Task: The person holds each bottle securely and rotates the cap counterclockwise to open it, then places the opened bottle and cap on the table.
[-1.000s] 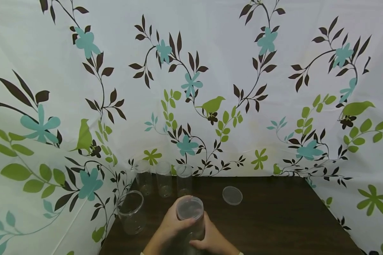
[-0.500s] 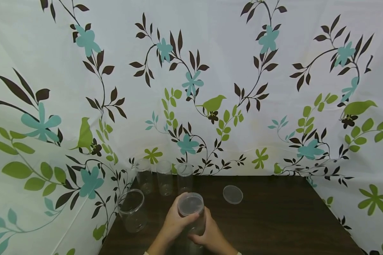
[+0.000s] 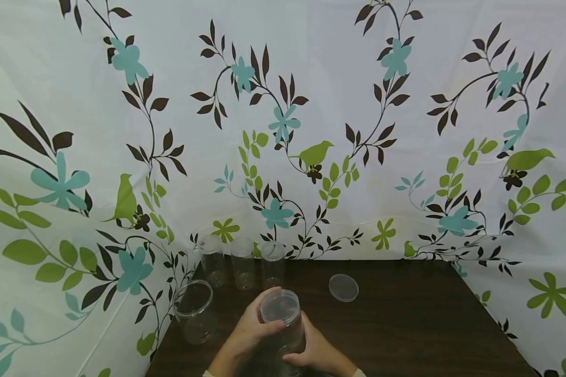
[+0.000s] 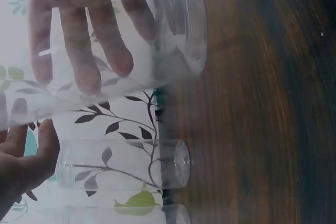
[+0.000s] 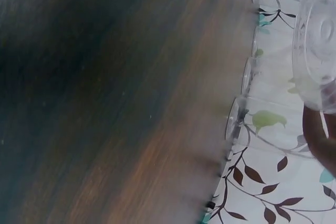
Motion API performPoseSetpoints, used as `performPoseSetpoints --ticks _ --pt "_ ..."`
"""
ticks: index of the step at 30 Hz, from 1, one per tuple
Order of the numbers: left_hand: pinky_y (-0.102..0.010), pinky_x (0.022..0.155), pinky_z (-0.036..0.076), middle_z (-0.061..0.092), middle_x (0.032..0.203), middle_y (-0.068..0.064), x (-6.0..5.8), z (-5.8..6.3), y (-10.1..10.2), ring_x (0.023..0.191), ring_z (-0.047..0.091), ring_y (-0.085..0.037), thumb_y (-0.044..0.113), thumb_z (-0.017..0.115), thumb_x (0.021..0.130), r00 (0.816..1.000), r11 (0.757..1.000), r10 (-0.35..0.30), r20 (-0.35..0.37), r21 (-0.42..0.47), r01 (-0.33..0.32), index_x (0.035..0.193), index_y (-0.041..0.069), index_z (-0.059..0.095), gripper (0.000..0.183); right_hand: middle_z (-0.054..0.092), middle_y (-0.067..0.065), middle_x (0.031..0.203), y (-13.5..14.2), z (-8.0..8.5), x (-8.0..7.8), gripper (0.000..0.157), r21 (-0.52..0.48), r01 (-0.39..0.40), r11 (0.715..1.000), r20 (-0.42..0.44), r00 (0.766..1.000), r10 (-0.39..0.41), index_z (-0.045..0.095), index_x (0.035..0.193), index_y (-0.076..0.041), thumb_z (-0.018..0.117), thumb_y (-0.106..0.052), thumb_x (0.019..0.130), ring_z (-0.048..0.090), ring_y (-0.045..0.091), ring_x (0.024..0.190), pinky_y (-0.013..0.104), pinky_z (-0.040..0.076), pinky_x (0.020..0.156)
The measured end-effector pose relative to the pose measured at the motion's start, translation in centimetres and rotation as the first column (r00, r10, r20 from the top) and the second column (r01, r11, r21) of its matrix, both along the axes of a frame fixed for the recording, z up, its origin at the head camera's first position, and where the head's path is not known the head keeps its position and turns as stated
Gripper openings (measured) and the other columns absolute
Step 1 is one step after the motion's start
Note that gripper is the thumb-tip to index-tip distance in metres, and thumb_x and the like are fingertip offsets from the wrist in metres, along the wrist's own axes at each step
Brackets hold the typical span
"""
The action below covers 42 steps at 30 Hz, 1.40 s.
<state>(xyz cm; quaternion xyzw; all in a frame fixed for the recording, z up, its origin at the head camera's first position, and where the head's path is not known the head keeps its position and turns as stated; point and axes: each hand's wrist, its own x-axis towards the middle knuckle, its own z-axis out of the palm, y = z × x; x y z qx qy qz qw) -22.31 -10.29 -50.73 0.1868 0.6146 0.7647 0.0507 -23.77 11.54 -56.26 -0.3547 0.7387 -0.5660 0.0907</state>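
Both hands hold one clear plastic jar [image 3: 290, 337], tilted at the front middle of the table, with a translucent lid [image 3: 280, 308] on its top. My left hand [image 3: 250, 330] grips the upper part, its thumb lying just below the lid rim. Lower on the jar, my right hand [image 3: 322, 350] wraps the side with the thumb across the front. In the left wrist view, fingers [image 4: 79, 51] show through the clear wall and the jar's base [image 4: 184, 24] is over the wood. The right wrist view catches the base [image 5: 315, 40] at its right edge.
An uncovered wider clear jar [image 3: 195, 319] stands at the left. Three clear jars [image 3: 212, 264] line the back left of the dark wood table [image 3: 405, 324]. A loose round lid [image 3: 344, 288] lies flat at the back middle. A patterned curtain [image 3: 339, 104] hangs behind.
The jar rises slightly in both hands, then comes down again, its lid tilting a little. Both hands keep their grip, with the left thumb shifting slightly. Other jars and the loose lid stay put.
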Motion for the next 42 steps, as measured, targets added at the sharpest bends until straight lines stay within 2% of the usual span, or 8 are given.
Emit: performPoseSetpoints --ticks 8,13,17,21,26,33,37,42 --pt "-0.028 0.093 0.048 0.061 0.131 -0.017 0.2 -0.1 1.9 0.114 0.059 -0.024 0.010 0.086 0.079 0.962 0.955 0.273 0.002 -0.117 -0.271 0.143 0.001 0.048 0.075 0.053 0.016 0.141 -1.4 -0.5 0.7 0.094 0.007 0.205 0.979 -0.139 0.969 -0.202 0.032 0.148 -0.002 0.090 -0.022 0.076 0.055 0.017 0.123 0.027 0.046 0.101" --pt "-0.031 0.092 0.047 0.064 0.126 -0.011 0.5 -0.2 3.4 0.109 0.059 -0.024 0.017 0.090 0.075 0.888 0.864 0.458 -0.042 -0.215 -0.456 0.141 0.003 0.050 0.078 0.056 0.017 0.137 -2.3 -0.5 1.4 0.103 0.094 0.434 0.896 -0.267 0.878 -0.397 0.034 0.148 -0.001 0.093 -0.031 0.069 0.058 0.026 0.119 0.036 0.051 0.095" --pt "-0.032 0.093 0.045 0.065 0.125 -0.010 0.8 -0.2 4.0 0.109 0.059 -0.024 0.019 0.091 0.074 0.857 0.833 0.513 -0.052 -0.215 -0.511 0.142 0.001 0.049 0.082 0.059 0.019 0.130 -2.6 -0.5 1.5 0.105 0.139 0.533 0.835 -0.354 0.814 -0.460 0.037 0.146 -0.003 0.095 -0.038 0.065 0.061 0.032 0.112 0.044 0.054 0.087" --pt "-0.030 0.090 0.048 0.062 0.131 -0.013 0.8 -0.4 3.5 0.110 0.058 -0.023 0.019 0.090 0.076 0.880 0.863 0.475 -0.007 -0.193 -0.467 0.145 0.002 0.046 0.084 0.057 0.019 0.134 -2.3 -0.7 1.2 0.101 0.077 0.453 0.888 -0.301 0.860 -0.412 0.036 0.146 -0.001 0.094 -0.031 0.069 0.060 0.029 0.117 0.038 0.052 0.094" --pt "-0.028 0.091 0.049 0.055 0.139 -0.017 0.5 -0.6 1.7 0.114 0.057 -0.022 0.019 0.087 0.080 0.955 0.953 0.289 0.063 -0.114 -0.280 0.152 0.000 0.036 0.090 0.051 0.018 0.144 -1.3 -0.7 0.4 0.095 -0.009 0.227 0.974 -0.190 0.956 -0.225 0.033 0.149 0.000 0.090 -0.020 0.076 0.054 0.021 0.129 0.028 0.043 0.106" --pt "-0.032 0.098 0.048 0.058 0.136 -0.016 0.2 -0.5 -0.2 0.118 0.058 -0.023 0.024 0.083 0.087 1.000 1.000 0.004 0.002 0.015 -0.005 0.149 -0.004 0.040 0.081 0.050 0.011 0.145 -0.4 -0.2 0.1 0.092 0.029 0.043 0.999 -0.073 0.996 -0.041 0.031 0.152 -0.009 0.087 -0.019 0.079 0.052 0.016 0.128 0.029 0.042 0.107" --pt "-0.032 0.097 0.049 0.061 0.132 -0.015 0.1 -0.6 0.1 0.116 0.060 -0.023 0.018 0.083 0.085 0.998 0.998 0.060 -0.007 -0.013 -0.060 0.143 -0.001 0.048 0.070 0.049 0.013 0.145 -0.7 -0.3 0.2 0.093 0.025 0.064 0.998 -0.066 0.996 -0.062 0.030 0.151 -0.006 0.087 -0.019 0.079 0.052 0.017 0.128 0.029 0.042 0.107" --pt "-0.030 0.091 0.051 0.062 0.129 -0.015 0.4 -0.6 1.4 0.111 0.060 -0.025 0.012 0.085 0.082 0.963 0.960 0.270 0.000 -0.073 -0.269 0.141 0.001 0.050 0.070 0.049 0.017 0.145 -1.9 -0.2 0.6 0.099 0.083 0.253 0.964 -0.162 0.958 -0.238 0.030 0.150 -0.001 0.090 -0.027 0.076 0.052 0.027 0.129 0.034 0.045 0.104"
